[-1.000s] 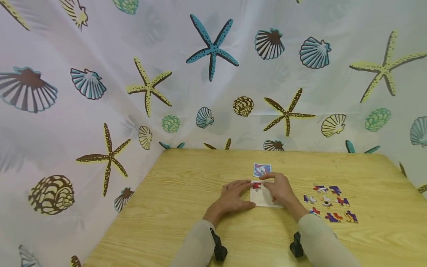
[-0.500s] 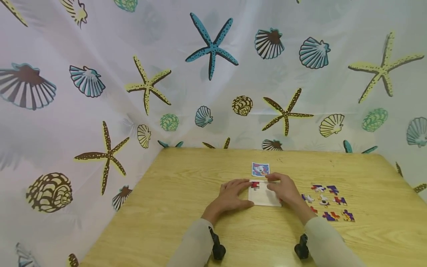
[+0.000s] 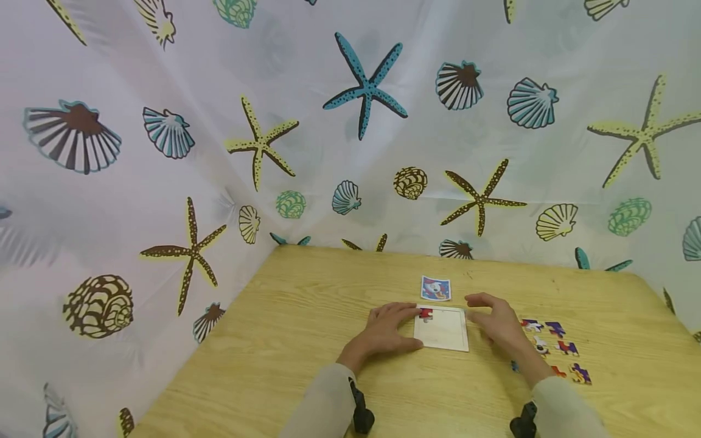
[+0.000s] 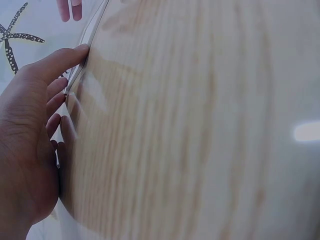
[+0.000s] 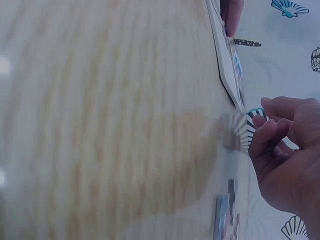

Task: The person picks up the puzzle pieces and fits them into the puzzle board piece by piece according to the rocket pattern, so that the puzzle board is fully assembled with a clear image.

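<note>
A white square puzzle board (image 3: 445, 334) lies flat on the table, with one red puzzle piece (image 3: 425, 313) in its upper left corner. My left hand (image 3: 382, 331) rests at the board's left side, index fingertip by the upper corner and thumb by the lower one. In the left wrist view the thumb (image 4: 67, 61) reaches the board's edge. Just off the board's right side is my right hand (image 3: 499, 321), its fingers loosely bent and nothing between them. The right wrist view shows that hand (image 5: 290, 150) apart from the board (image 5: 226, 65).
Several loose puzzle pieces (image 3: 566, 348) lie to the right, partly hidden behind the right hand and forearm. A small picture card (image 3: 435, 288) with a white cartoon figure lies beyond the board. A shell-patterned curtain (image 3: 317, 152) borders the wooden table (image 3: 328, 274).
My right hand has drawn away from the board toward the right, uncovering its right half. The left hand stays at the left edge. The head view has shifted slightly.
</note>
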Demonstrator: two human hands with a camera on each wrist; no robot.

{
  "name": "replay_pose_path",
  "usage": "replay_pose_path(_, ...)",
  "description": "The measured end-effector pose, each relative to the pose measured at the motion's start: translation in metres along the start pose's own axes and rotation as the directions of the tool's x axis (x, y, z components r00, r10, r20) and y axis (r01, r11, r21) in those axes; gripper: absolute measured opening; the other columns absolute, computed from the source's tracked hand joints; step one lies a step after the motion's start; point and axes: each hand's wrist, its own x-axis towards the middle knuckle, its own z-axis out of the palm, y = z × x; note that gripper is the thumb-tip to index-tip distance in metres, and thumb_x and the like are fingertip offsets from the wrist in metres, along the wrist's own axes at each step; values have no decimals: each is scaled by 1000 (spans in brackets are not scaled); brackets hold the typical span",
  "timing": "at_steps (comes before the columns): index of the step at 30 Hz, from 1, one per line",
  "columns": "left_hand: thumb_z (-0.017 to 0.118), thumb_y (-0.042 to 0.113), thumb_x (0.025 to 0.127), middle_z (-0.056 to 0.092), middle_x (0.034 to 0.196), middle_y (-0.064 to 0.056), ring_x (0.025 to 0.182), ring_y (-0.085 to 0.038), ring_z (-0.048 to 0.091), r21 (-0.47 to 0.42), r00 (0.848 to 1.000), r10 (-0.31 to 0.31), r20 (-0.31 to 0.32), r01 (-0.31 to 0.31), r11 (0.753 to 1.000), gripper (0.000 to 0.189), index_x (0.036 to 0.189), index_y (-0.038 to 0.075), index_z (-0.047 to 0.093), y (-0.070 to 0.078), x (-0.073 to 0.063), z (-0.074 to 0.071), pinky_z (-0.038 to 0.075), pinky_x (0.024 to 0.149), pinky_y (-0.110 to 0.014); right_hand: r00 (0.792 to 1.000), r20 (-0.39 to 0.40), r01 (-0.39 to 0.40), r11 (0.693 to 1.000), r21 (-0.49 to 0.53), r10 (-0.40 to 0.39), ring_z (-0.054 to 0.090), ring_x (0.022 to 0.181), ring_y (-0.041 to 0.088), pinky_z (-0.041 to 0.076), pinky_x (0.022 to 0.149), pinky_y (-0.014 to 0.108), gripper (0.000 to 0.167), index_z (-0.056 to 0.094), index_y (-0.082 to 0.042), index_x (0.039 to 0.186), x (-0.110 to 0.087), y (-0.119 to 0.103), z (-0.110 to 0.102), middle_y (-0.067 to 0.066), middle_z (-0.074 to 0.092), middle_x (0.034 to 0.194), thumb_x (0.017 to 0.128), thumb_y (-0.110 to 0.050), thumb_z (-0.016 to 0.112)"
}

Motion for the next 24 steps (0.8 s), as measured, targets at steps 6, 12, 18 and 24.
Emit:
replay_pose_path(6,71,55,91,38,166,5,155,-26,25,9,1000,-12,12,12,1000,78,159,27,46,3,-1,0,19,120,-51,999,6,-32,999,-29,32,34,40,10,41,41,30,43,56,2,145,-7,7,-20,29,55,144,104,-9,61)
replay_pose_path(12,70,54,92,38,166,5,155,-26,25,15,1000,-11,16,11,1000,76,159,28,45,3,2,0,18,120,-51,997,21,-69,997,-27,70,37,40,12,42,41,31,43,53,3,146,-13,12,-42,30,52,145,105,-9,58)
replay_pose_path(18,70,54,92,39,165,4,155,-26,25,10,1000,-10,11,10,1000,76,159,27,46,5,3,-1,18,120,-51,998,1,-67,994,-82,67,36,41,10,41,42,30,43,54,4,145,-18,20,-61,33,53,143,104,-9,60)
replay_pose_path(24,71,52,92,39,165,3,155,-27,25,4,1000,-4,10,4,1000,76,159,26,46,7,2,-1,19,120,-52,996,-44,-81,985,-155,75,39,48,10,43,47,30,39,59,6,140,-21,31,-77,35,51,145,102,-3,60)
